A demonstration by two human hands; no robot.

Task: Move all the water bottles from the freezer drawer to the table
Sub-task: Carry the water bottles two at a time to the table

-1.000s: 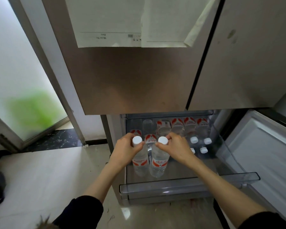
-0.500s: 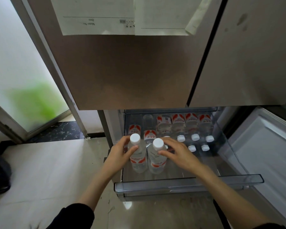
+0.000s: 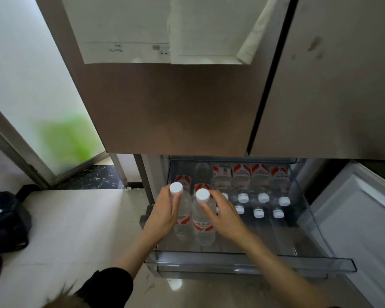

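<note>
The clear freezer drawer [image 3: 249,262] is pulled out below the fridge doors. My left hand [image 3: 165,215] grips a clear water bottle [image 3: 183,221] with a white cap and red label, held upright above the drawer's front left. My right hand [image 3: 225,215] grips a second bottle [image 3: 203,227] beside it, the two nearly touching. Several more bottles [image 3: 261,185] with red labels lie in rows at the back and right of the drawer, caps toward me. No table is in view.
The open lower freezer door [image 3: 362,221] stands at the right. Papers [image 3: 129,30] hang on the brown upper fridge door [image 3: 176,107]. A frosted glass door [image 3: 31,85] is at the left, and a black bag [image 3: 7,221] lies on the pale tiled floor.
Both hands have lifted their bottles up and toward me, out of the drawer's front left. The camera has tilted slightly upward.
</note>
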